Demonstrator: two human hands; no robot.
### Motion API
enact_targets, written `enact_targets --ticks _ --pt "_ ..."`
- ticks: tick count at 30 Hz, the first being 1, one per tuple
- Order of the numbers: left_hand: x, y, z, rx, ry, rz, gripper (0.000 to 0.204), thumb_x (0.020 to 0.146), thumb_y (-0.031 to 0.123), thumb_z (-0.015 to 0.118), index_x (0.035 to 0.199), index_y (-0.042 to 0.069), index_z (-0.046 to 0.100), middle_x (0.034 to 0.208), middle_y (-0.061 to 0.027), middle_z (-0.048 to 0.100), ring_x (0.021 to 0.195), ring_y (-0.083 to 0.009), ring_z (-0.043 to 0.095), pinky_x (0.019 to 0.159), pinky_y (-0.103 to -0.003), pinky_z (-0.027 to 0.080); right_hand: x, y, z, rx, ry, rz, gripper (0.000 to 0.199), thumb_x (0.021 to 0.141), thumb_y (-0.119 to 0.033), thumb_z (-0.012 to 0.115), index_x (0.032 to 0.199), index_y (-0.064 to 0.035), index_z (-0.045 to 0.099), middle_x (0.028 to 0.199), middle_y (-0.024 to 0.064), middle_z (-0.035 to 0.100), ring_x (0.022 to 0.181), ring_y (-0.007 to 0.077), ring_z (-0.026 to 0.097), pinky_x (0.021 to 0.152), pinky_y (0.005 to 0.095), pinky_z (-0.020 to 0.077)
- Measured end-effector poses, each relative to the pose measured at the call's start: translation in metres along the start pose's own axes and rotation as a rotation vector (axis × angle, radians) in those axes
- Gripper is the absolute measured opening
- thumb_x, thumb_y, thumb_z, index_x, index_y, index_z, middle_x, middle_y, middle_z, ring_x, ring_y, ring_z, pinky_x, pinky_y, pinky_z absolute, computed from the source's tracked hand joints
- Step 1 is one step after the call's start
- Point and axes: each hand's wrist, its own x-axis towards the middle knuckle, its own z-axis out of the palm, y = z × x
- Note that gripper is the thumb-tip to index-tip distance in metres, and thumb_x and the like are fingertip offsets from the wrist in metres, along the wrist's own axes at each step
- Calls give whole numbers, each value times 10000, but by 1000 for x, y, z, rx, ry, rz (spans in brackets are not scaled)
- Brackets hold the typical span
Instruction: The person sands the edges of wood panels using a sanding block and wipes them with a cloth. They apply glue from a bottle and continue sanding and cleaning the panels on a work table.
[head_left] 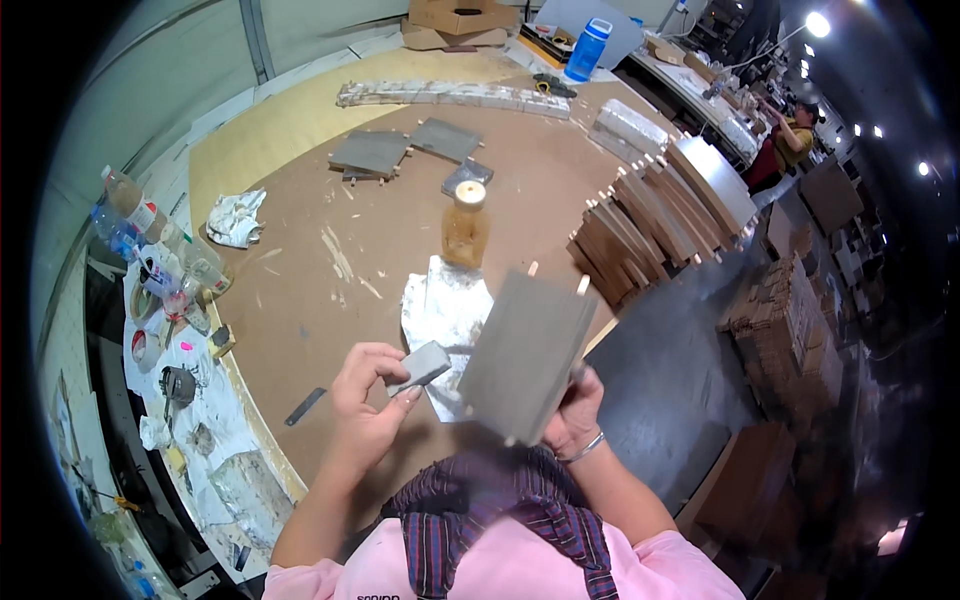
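Observation:
Between the thumb and fingers of my left hand [372, 400] is a small grey sanding block [420, 367]. My right hand [580, 408] grips the right edge of a flat grey wooden panel [528, 352], which has short pale dowels sticking out of its ends. The panel is tilted and raised above the table, just right of the block, with a gap between them. Part of my right hand's fingers is hidden behind it. Beyond the panel lies a crumpled white cloth [435, 300], partly covered by it. An amber jar with a white lid [465, 225] stands behind the cloth.
Stacked dowelled panels [650, 215] stand along the table's right edge. Several grey panels [370, 152] lie farther back, before a long stained strip [455, 97]. Bottles [150, 215] crowd the left side. A dark flat strip [306, 406] lies near my left hand. A person [793, 140] works far right.

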Motion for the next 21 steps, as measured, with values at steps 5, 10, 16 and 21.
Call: enact_targets --ticks 5,10,16,21 --pt "11 31 22 -244 -75 -9 239 779 -14 695 963 46 553 1097 -59 516 925 -112 484 841 -240 383 -9 6 -7 -130 -92 168 668 683 -139 718 1292 31 502 1249 191 587 1155 319 584 1017 447 462" --pt "13 49 45 -99 -133 225 245 765 34 751 943 28 582 1078 -122 554 975 -185 545 873 -300 436 -12 5 0 -352 -129 227 792 657 -136 772 1366 1 449 1259 129 588 1153 261 586 1004 377 463" --pt "12 55 62 8 -126 404 237 756 63 769 921 32 602 1015 -148 608 875 -240 614 749 -333 500 -13 6 -17 -322 -163 209 692 654 -63 755 1298 -41 503 1232 82 607 1117 210 604 981 350 473" --pt "24 46 61 129 -18 388 263 681 20 772 882 30 602 958 -169 618 807 -294 642 685 -364 520 -14 7 -9 -452 -132 190 765 654 -154 806 1333 -23 480 1233 82 604 1128 205 595 996 350 463"
